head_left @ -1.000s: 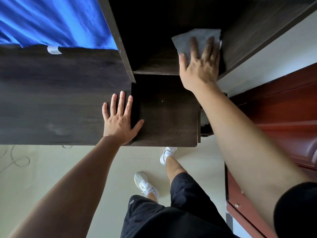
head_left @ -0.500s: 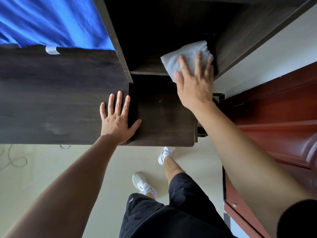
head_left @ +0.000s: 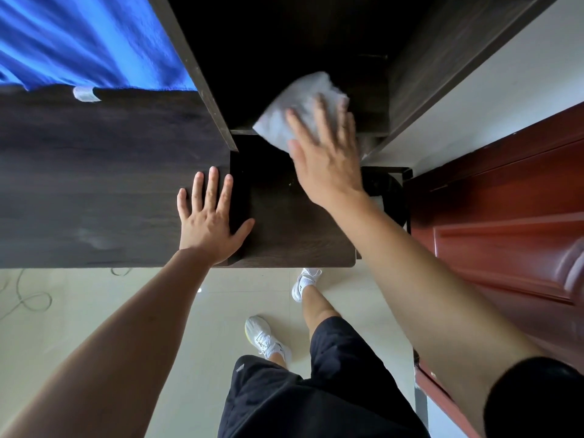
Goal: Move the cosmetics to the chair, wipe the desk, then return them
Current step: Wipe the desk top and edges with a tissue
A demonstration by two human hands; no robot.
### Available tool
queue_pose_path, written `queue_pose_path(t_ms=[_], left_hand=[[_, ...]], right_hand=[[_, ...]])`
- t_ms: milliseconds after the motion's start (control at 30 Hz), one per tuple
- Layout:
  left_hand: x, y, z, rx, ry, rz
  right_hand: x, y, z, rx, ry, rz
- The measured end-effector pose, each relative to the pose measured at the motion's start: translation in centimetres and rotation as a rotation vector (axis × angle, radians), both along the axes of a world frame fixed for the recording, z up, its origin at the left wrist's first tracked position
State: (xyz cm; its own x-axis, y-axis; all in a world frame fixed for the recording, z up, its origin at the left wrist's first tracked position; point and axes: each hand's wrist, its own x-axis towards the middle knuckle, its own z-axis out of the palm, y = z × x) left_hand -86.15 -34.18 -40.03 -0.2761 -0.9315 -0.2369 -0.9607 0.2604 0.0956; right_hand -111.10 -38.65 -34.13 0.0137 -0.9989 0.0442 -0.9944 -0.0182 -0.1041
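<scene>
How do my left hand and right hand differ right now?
The left hand lies flat and bare on the dark desk; the right hand presses a white cloth at the shelf edge. The left looks sharp, the right blurred. Both are palm down, fingers spread.

My left hand (head_left: 211, 223) lies flat on the dark wood desk (head_left: 94, 184). At one o'clock from it, my right hand (head_left: 325, 153) presses a white cloth (head_left: 290, 105) (blurred) on the shelf ledge (head_left: 369, 121). A blue fabric (head_left: 79, 42) drapes at ten o'clock.
</scene>
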Motion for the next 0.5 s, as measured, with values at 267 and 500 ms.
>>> queue_pose_path(t_ms=[267, 500], left_hand=[[0.1, -0.2, 0.4, 0.034, -0.024, -0.02], [0.2, -0.4, 0.6, 0.092, -0.047, -0.027]], right_hand=[[0.7, -2.8, 1.1, 0.07, -0.042, -0.254], [5.2, -1.7, -0.1, -0.029, -0.036, 0.125]])
